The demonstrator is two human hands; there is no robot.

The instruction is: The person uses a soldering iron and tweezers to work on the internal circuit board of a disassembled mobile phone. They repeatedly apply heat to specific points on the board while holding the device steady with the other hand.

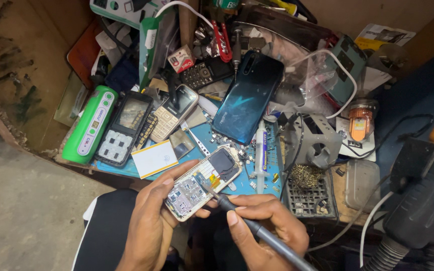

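Left hand (149,226) gripping opened phone (204,183) by its edges, right hand (267,228) pinching iron (257,228), tip touching the board, right above lap.

Both hands are showing bare: left hand (149,228), right hand (269,228). No gloves, rings, watch or wristband are showing on either. Fingernails are looking short and trimmed, the right index nail catching light. Forearms are running bare down to the bottom edge, no sleeve cuffs appearing. Below the left forearm, dark clothing (107,226) is showing, black, plain, with a thin white stripe or edge (87,211) running along its left side. Can't tell whether that's trousers or a shirt hem; fabric detail is sitting too dark to read.
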